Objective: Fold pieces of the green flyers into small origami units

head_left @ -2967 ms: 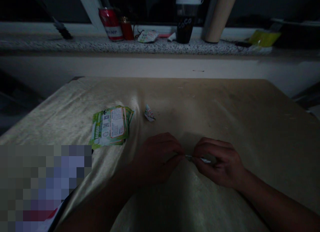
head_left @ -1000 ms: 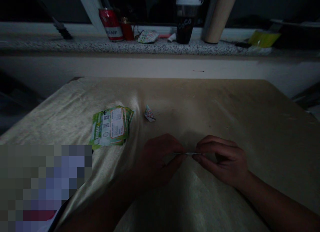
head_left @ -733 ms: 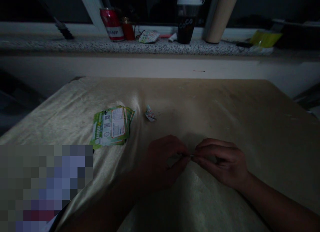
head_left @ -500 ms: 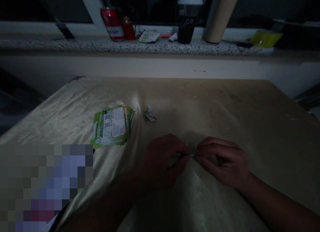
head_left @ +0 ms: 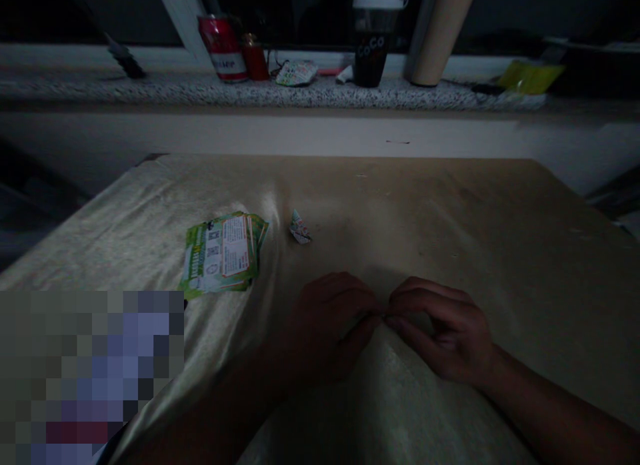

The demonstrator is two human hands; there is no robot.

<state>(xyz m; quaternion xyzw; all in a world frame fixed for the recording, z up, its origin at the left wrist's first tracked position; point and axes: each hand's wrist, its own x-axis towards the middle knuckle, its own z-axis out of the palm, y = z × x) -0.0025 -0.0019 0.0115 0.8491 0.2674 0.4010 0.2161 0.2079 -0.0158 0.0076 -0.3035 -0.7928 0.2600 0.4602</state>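
Observation:
Over the cloth-covered table (head_left: 450,218), my left hand (head_left: 335,325) and my right hand (head_left: 440,325) meet at their fingertips, thumb pressed to forefinger in each. Between the two pinches is something tiny and pale, almost fully covered by the fingers; its kind cannot be made out in the dim light. Beyond my left hand lies a small folded piece of printed paper (head_left: 300,228) with a pointed top. Farther left, green printed packets (head_left: 220,255) lie stacked flat, apart from both hands.
Along the speckled windowsill (head_left: 310,98) stand a red can (head_left: 225,48), a red bottle (head_left: 255,58), a lidded CoCo cup (head_left: 370,45) and a tan cylinder (head_left: 443,38). A crumpled printed wrapper (head_left: 297,73) and a yellow packet (head_left: 531,77) lie there too. The lower left corner is pixelated.
My fingertips have come closer together, the right hand shifting slightly left and the left slightly right. The pale bit showing between them is now nearly covered. The packets and folded paper stay put.

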